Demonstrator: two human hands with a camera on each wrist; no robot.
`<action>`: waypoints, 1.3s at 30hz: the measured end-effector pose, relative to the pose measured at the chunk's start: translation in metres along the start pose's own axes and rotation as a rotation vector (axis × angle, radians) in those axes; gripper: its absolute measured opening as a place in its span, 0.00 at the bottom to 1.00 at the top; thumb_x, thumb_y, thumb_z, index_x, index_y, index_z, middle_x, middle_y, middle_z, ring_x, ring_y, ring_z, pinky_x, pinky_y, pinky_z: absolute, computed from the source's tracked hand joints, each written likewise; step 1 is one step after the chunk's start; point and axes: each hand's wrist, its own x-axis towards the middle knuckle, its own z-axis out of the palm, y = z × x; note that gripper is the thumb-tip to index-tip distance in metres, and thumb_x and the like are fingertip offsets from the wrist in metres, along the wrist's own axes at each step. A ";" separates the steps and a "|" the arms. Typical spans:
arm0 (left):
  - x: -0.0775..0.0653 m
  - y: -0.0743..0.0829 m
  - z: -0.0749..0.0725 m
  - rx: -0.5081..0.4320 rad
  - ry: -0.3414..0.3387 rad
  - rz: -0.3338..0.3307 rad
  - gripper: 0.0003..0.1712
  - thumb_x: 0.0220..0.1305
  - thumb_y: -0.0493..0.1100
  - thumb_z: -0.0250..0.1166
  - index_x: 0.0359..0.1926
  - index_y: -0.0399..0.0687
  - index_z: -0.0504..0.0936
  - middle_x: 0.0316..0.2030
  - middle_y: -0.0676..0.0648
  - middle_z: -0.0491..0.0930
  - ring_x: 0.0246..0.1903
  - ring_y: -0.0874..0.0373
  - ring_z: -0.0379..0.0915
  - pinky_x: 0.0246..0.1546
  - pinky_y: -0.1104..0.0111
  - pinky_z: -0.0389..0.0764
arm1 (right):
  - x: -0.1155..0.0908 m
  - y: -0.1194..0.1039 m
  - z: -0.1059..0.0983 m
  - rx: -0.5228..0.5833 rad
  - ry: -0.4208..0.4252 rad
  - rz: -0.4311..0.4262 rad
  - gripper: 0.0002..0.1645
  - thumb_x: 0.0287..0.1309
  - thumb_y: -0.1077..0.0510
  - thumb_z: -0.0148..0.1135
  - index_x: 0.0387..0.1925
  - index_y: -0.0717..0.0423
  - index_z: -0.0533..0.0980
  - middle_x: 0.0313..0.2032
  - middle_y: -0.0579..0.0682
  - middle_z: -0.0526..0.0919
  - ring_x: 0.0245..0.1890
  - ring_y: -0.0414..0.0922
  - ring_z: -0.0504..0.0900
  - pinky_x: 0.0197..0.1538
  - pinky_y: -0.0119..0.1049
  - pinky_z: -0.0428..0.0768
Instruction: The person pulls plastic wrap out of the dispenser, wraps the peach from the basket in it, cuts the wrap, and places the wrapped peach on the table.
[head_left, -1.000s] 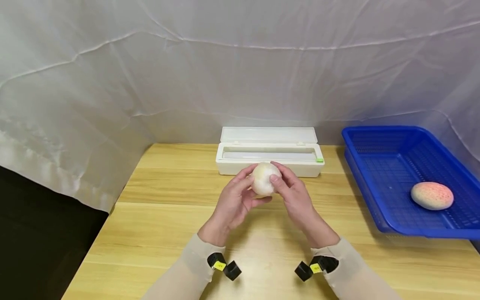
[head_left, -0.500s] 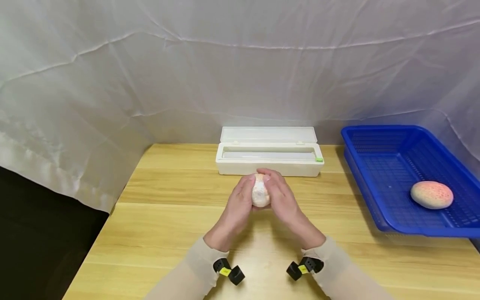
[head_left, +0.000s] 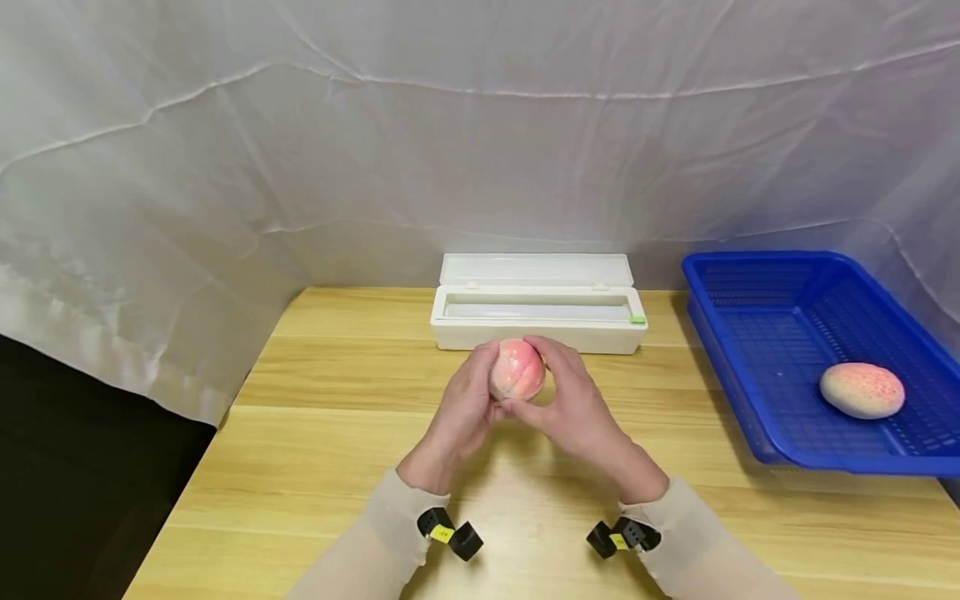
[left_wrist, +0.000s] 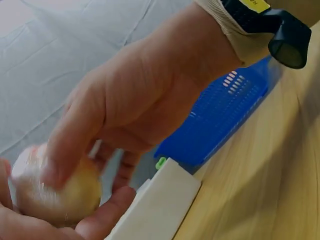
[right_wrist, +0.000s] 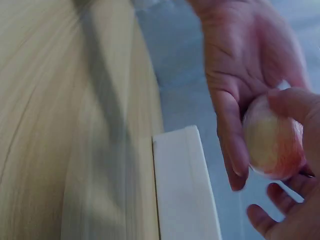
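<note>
Head view: the left hand (head_left: pixel 459 408) cradles a pink peach (head_left: pixel 517 369) between thumb and fingers, the right hand (head_left: pixel 579 412) pinching it too, above the table (head_left: pixel 322 467), near the white box (head_left: pixel 600 340); its shine may be plastic film, though blurred.

The left hand (head_left: pixel 462 408) cupped one side of the grip, the right hand (head_left: pixel 581 410) the other, its thumb (head_left: pixel 529 412) nearside. Both forearms (head_left: pixel 360 546) slanted outward behind it.
</note>
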 end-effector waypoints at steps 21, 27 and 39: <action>-0.002 0.001 -0.005 0.071 -0.061 -0.013 0.36 0.83 0.66 0.41 0.72 0.44 0.65 0.55 0.41 0.78 0.42 0.58 0.83 0.38 0.69 0.88 | 0.008 0.002 -0.004 -0.179 0.024 -0.282 0.60 0.45 0.56 0.88 0.76 0.58 0.64 0.72 0.61 0.70 0.68 0.59 0.69 0.68 0.60 0.76; -0.002 0.001 -0.006 -0.030 -0.100 -0.043 0.39 0.84 0.66 0.39 0.69 0.36 0.70 0.47 0.42 0.85 0.37 0.55 0.90 0.37 0.70 0.89 | 0.003 0.003 -0.003 -0.001 -0.061 -0.083 0.64 0.49 0.52 0.85 0.80 0.52 0.57 0.74 0.58 0.68 0.71 0.57 0.70 0.70 0.65 0.72; -0.003 0.008 -0.009 -0.121 -0.163 -0.041 0.40 0.82 0.67 0.45 0.68 0.35 0.70 0.50 0.42 0.83 0.34 0.52 0.91 0.39 0.66 0.90 | 0.004 -0.003 0.001 0.087 -0.047 -0.129 0.58 0.48 0.56 0.86 0.77 0.53 0.63 0.71 0.55 0.70 0.65 0.53 0.75 0.66 0.57 0.77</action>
